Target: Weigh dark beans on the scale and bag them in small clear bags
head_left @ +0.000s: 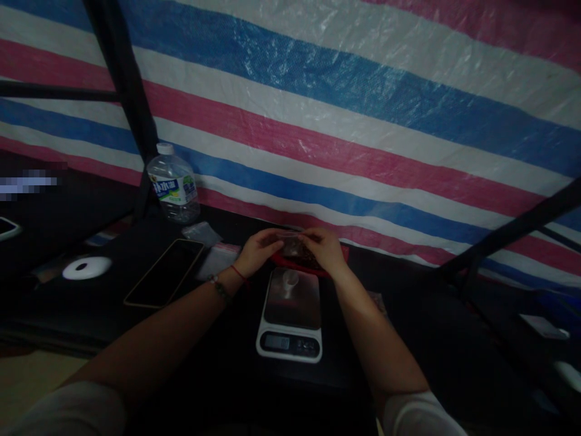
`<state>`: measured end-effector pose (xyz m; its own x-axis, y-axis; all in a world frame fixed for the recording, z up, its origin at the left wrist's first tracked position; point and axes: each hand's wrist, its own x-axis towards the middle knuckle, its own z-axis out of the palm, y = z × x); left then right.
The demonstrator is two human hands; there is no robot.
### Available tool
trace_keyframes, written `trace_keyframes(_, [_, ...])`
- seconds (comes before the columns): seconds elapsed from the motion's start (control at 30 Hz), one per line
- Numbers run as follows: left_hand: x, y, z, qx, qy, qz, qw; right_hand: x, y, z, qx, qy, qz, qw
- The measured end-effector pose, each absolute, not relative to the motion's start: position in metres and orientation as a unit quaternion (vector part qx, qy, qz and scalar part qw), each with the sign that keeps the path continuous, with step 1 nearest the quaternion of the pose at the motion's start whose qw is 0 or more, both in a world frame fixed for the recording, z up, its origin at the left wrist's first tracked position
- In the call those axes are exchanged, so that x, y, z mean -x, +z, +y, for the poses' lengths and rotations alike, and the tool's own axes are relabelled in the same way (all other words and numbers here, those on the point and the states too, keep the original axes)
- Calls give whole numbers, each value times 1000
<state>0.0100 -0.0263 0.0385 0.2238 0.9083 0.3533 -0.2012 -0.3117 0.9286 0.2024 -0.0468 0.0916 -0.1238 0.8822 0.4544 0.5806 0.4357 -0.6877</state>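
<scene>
Both my hands are raised just beyond a white digital kitchen scale (290, 347), pinching a small clear plastic bag (291, 242) between them. My left hand (258, 251) has its thumb and fingers on the bag's left side. On the right side, my right hand (324, 247) grips it the same way. Behind and below the bag lies a red tray (345, 253) holding dark, small-grained contents, partly covered by my hands. A small clear cup (290, 279) stands on the scale's metal plate. The scale's display is lit, but its figures are too small to read.
Left of my arm lie a dark-screened phone (166, 272), clear plastic bags (218, 260) and a white oval case (87, 267). A large clear bottle (173, 184) stands behind them. A filled packet (377, 303) rests by my right forearm. Dark metal posts (129, 79) front the striped sheet (318, 127).
</scene>
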Motion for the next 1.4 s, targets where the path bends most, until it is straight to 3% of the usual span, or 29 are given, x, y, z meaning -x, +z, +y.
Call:
trace_keyframes(0.53, [-5, 25, -12, -622, 530, 417, 399, -200, 74, -38, 512, 210, -721, 417])
trace_keyframes(1.23, [-6, 31, -23, -666, 531, 354, 386, -192, 68, -39, 431, 218, -753, 446])
trace_keyframes(1.4, [-6, 33, -25, -694, 526, 358, 338, -188, 68, -41, 428, 200, -759, 448])
